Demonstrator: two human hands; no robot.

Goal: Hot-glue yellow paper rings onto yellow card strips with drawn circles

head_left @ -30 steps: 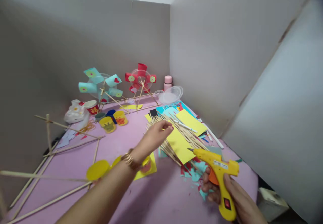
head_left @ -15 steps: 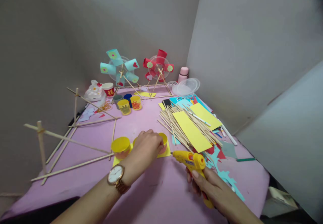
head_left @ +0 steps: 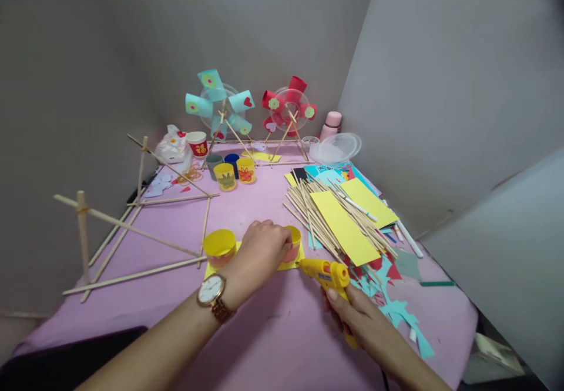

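Note:
My right hand [head_left: 346,308] grips a yellow hot glue gun [head_left: 326,271], its nozzle pointing left at the right end of a yellow paper strip [head_left: 288,266]. My left hand [head_left: 265,245], wearing a wristwatch [head_left: 211,290], has its fingers closed at the rim of a short yellow paper ring [head_left: 293,250] standing on that strip. Another such yellow paper ring [head_left: 220,249] stands at the strip's left end. The hand and wrist cover the middle of the strip. The nozzle tip is very near the base of the held ring; whether they touch I cannot tell.
Wooden stick frames [head_left: 132,250] stand on the left. Sticks [head_left: 326,226] and yellow paper sheets [head_left: 346,232] lie to the right, near turquoise scraps [head_left: 403,311]. Behind are decorated paper rings [head_left: 225,177], a turquoise wheel [head_left: 220,106], a red wheel [head_left: 288,104] and a pink bottle [head_left: 331,125].
The glue gun has come left, closer to the paper ring, its nozzle now over the strip's right end. My left hand stays on the ring. The whole view has shifted slightly.

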